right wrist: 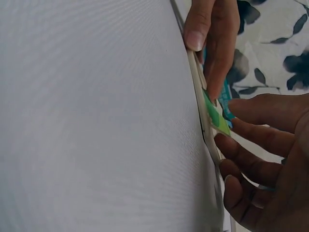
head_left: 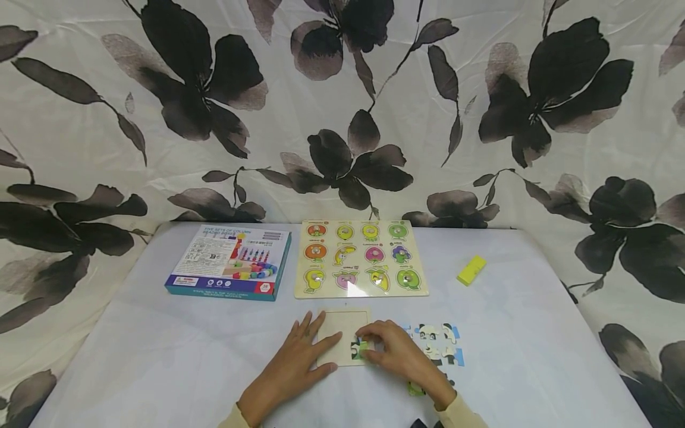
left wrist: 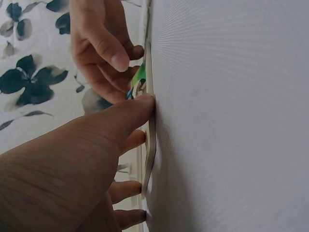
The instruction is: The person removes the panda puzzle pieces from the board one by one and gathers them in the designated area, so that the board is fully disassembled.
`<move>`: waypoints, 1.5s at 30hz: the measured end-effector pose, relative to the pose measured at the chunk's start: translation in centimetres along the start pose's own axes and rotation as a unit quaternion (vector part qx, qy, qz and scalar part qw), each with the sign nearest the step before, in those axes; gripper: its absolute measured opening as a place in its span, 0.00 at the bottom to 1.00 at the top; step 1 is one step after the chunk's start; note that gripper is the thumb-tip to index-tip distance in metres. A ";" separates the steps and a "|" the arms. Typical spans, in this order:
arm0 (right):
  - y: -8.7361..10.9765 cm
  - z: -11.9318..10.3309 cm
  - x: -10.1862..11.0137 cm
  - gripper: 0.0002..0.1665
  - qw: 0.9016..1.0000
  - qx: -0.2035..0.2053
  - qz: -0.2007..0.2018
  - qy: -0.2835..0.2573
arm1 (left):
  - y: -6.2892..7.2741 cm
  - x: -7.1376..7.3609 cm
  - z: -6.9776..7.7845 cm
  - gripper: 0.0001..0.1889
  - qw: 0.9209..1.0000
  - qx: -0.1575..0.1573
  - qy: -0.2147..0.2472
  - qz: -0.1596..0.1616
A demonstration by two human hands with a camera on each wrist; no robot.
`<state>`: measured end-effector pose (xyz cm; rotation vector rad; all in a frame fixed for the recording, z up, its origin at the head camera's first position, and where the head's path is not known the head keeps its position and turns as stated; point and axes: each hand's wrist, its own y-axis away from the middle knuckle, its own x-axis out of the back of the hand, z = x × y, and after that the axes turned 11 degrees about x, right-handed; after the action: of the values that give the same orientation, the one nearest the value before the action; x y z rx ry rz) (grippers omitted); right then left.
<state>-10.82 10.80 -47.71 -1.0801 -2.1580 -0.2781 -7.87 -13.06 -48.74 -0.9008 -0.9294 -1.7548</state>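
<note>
A shallow square wooden puzzle tray (head_left: pixel 342 321) lies on the white cloth near the front. My left hand (head_left: pixel 299 356) rests with spread fingers on its left side, the thumb at the near edge. At the tray's lower right corner, my right hand (head_left: pixel 395 348) pinches a green, black and white jigsaw piece (head_left: pixel 355 348) between thumb and fingers. In the right wrist view the green piece (right wrist: pixel 215 115) stands tilted against the tray's surface. Several panda jigsaw pieces (head_left: pixel 440 345) lie to the right of the tray, some hidden under my right forearm.
Behind the tray lies a fruit puzzle board (head_left: pixel 362 272). A boxed bead set (head_left: pixel 227 261) sits at the back left, and a yellow block (head_left: pixel 471 270) at the back right. Flowered cloth (head_left: pixel 342 160) hangs behind the table. Something black (head_left: pixel 420 423) shows at the front edge.
</note>
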 end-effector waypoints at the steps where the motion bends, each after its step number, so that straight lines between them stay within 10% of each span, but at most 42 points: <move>1: 0.0 0.0 0.0 0.19 1.000 -0.002 -0.003 0.000 | 0.0 0.0 0.0 0.29 1.000 0.000 0.000 0.000; 22: 0.1 0.4 -0.1 0.17 0.999 -0.005 -0.002 -0.038 | 0.2 -0.1 0.0 0.29 1.000 -0.005 0.000 0.005; 45: 5.6 3.4 6.4 0.14 0.987 -0.041 0.043 -0.146 | 0.1 -0.2 0.1 0.29 1.000 -0.008 -0.002 0.013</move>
<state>-10.80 19.94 -46.52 -1.3263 -2.3659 -0.1790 -7.70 -12.94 -48.89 -0.9233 -0.9051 -1.7403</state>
